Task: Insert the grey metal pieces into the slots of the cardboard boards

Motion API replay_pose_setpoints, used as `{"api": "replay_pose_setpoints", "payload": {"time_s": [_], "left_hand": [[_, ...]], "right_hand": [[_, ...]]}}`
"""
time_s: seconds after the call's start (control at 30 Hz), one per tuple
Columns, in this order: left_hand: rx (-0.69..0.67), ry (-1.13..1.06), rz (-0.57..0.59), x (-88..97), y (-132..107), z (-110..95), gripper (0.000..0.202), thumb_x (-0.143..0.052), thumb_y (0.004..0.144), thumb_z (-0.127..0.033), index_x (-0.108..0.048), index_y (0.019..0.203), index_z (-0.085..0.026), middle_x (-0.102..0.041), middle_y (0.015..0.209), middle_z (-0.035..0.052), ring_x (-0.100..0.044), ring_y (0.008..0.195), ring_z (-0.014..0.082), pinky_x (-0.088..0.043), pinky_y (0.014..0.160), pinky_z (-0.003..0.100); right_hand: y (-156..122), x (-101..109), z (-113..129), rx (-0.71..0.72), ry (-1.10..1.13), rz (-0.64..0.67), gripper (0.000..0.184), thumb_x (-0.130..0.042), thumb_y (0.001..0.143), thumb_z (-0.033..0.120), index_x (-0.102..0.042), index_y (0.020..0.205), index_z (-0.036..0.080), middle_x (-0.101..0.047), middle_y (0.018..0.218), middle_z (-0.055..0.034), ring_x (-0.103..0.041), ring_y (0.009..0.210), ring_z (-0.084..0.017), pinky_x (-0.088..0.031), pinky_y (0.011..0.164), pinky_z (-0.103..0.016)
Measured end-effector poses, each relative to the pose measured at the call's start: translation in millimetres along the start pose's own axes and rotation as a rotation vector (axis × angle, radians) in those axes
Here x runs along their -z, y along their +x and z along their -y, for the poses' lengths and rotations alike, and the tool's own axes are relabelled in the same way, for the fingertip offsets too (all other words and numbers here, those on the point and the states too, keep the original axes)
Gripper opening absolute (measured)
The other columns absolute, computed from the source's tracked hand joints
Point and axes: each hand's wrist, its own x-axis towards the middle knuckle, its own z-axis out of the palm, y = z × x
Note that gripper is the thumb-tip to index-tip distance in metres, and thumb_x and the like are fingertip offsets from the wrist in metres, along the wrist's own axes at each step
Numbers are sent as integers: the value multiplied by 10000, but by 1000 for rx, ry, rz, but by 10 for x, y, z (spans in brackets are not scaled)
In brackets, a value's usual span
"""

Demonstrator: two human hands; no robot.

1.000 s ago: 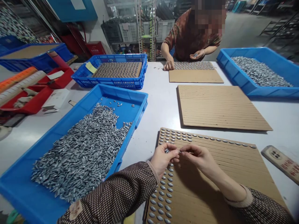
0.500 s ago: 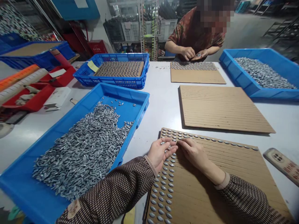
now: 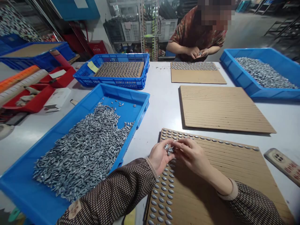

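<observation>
My left hand (image 3: 161, 155) is cupped, palm up, around several small silver spindle-shaped pieces (image 3: 169, 150) above the cardboard sheet's left part. My right hand (image 3: 193, 154) meets its fingertips, thumb and fingers pinched together over the palm; whatever is between them is hidden. Beneath both hands lies the ruled cardboard sheet (image 3: 217, 175). Silver pieces of the same shape sit on it in rows along the top edge and in columns down the left side. A blue tray (image 3: 126, 93) to the left holds a large heap of these pieces.
Beyond my sheet lies a stack of ruled cardboard (image 3: 220, 106). A phone (image 3: 282, 164) rests at the right. Across the table a co-worker (image 3: 194, 40) handles pieces over a partly covered sheet (image 3: 198, 76), beside another blue tray (image 3: 253, 90). A blue basket (image 3: 112, 82) holds a filled sheet.
My right hand has drawn from the sheet's surface to the pieces in my left palm. My left fingers have curled up more. The co-worker's hands have come together.
</observation>
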Motion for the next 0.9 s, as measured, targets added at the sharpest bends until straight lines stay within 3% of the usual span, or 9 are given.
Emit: {"api": "replay_pose_setpoints", "payload": {"time_s": [0.17,0.3,0.5,0.7,0.9], "left_hand": [[26,-1,35,16,5,18,160,-605,804,-218,-630,914,-104,-641,947,106,-617,808,144,-524,759,287],[-45,182,21,41,-17,66,123,-665,761,-162,-601,857,-120,-648,879,79,-629,799,139,-525,758,281],[-7,370,46,92,-9,140,219,-712,753,-266,-552,799,-125,-623,682,34,-588,588,89,-480,578,201],[71,336,128,94,-29,173,264,-711,752,-322,-537,810,-132,-631,724,32,-602,590,91,-476,565,199],[84,314,97,28,-53,136,97,-599,826,-206,-559,844,-120,-632,760,53,-625,603,105,-504,591,220]], "right_hand": [[35,-6,66,-3,26,-4,223,-505,921,199,-674,1056,255,-619,992,-77,-564,859,-189,-494,693,-325],[16,65,75,-78,188,-41,152,-526,919,214,-647,1011,225,-611,970,-74,-582,883,-191,-512,738,-344],[-56,119,129,-96,252,-67,142,-513,925,183,-624,1008,211,-641,911,-66,-612,819,-169,-532,691,-303],[-152,145,146,-30,220,-79,192,-496,923,135,-625,1044,208,-654,898,-66,-630,817,-161,-541,677,-281],[-260,131,-4,5,136,-114,191,-500,924,151,-637,1045,208,-664,901,-74,-640,827,-169,-552,699,-296]]}}
